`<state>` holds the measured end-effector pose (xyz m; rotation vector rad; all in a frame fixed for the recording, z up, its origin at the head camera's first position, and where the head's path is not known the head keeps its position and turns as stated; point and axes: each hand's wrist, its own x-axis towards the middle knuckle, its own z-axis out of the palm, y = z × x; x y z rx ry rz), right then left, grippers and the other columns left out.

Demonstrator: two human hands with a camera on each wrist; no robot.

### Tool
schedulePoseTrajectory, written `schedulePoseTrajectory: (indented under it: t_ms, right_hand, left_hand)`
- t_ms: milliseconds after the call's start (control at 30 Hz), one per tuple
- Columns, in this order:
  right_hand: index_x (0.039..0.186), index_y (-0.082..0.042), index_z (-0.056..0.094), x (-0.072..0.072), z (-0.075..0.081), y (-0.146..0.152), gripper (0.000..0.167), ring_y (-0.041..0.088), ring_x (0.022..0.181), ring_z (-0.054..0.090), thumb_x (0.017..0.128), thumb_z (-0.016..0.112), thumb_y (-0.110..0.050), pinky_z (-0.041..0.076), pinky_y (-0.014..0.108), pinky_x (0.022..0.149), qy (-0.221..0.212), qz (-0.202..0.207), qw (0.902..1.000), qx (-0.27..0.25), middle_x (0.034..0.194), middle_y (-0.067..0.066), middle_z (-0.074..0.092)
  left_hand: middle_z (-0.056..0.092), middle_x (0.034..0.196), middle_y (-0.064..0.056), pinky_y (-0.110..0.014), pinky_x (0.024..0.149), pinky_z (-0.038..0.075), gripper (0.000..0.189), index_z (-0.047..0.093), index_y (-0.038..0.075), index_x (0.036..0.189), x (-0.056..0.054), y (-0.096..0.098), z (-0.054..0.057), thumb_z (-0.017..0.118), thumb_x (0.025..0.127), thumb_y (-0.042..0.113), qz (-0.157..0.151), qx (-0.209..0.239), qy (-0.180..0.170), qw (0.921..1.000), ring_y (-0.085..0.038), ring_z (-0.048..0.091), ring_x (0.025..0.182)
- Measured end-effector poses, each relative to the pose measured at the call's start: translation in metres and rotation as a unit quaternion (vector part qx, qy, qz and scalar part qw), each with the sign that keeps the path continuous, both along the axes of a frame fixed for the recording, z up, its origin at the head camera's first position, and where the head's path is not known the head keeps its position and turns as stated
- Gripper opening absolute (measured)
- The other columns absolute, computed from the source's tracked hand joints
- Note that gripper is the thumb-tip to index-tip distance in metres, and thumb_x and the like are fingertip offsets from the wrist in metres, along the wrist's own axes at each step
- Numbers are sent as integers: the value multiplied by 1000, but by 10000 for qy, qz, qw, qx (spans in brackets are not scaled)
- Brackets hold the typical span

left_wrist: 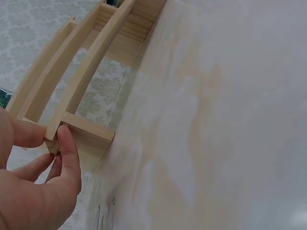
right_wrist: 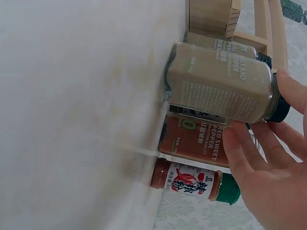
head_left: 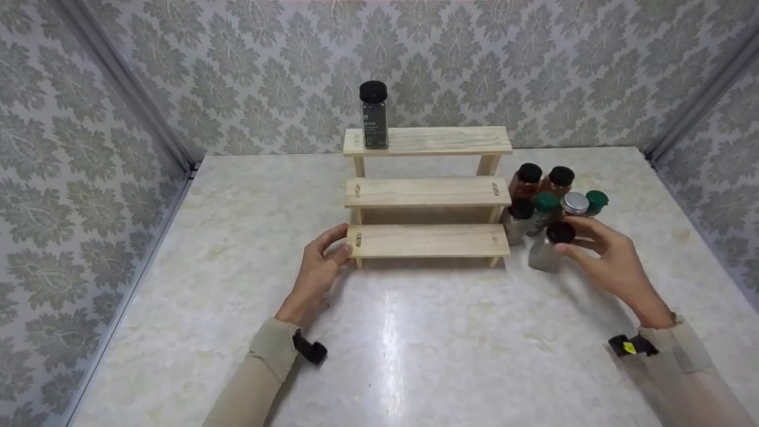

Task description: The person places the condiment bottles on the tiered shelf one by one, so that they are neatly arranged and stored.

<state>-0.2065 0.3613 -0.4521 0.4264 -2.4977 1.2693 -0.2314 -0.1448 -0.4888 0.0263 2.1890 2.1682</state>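
My left hand pinches the left end of the lowest step of a three-tier wooden rack; the left wrist view shows thumb and fingers around that corner. At the rack's right side, my right hand holds a spice jar near its dark cap. This clear, square jar contains beige powder, and its label reads in part "AND PEPPER". Close behind it stand a similar jar, a green-capped jar and a silver-capped jar. Whether the held jar touches the table cannot be told.
One black-capped jar stands at the left end of the top tier. Two jars of reddish powder, one beside the other, and a small green-capped bottle complete the cluster. Patterned walls border the marbled table.
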Motion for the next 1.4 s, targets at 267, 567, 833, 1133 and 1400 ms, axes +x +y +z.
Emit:
schedulePoseTrajectory:
  t_ms: [267, 567, 833, 1133, 1400]
  right_hand:
    - [142, 0, 65, 0, -5, 0, 51, -5, 114, 65, 93, 78, 6, 56, 11, 96, 9, 105, 9997, -219, 128, -13, 68]
    - [139, 3, 67, -1, -7, 1, 49, -7, 112, 65, 91, 80, 8, 56, 10, 94, 45, 92, 9998, -170, 124, -21, 67]
    - [139, 0, 67, -2, -4, 0, 47, -10, 112, 64, 94, 78, 4, 53, 6, 92, 42, 101, 9999, 43, 125, -21, 67]
    - [144, 0, 64, 0, 12, -7, 51, -8, 112, 64, 95, 75, 8, 52, 4, 93, 178, 225, 9996, 78, 126, -18, 65]
    - [145, 2, 62, -3, 40, -23, 52, -5, 114, 64, 95, 71, 14, 51, 5, 94, 568, 463, 9973, 74, 128, -15, 64]
  left_hand:
    - [53, 158, -13, -31, 98, 61, 51, 52, 7, 157, 0, -1, 0, 62, 108, 5, -37, 5, 13, 10000, -30, 59, 139]
    - [50, 157, -16, -41, 103, 61, 51, 49, 5, 158, 4, -1, -1, 59, 108, 1, -104, 334, -60, 9994, -34, 59, 139]
    - [52, 156, -14, -40, 98, 62, 50, 51, 6, 157, 3, -1, -1, 60, 108, 2, -6, 223, -42, 9997, -31, 63, 132]
    - [52, 158, -15, -40, 99, 62, 52, 50, 5, 158, 2, -2, 0, 60, 107, 1, -25, 191, -15, 9998, -31, 64, 130]
    - [51, 158, -15, -36, 99, 62, 52, 48, 4, 159, 2, -1, -1, 60, 108, 1, -54, 144, 42, 9999, -31, 61, 134]
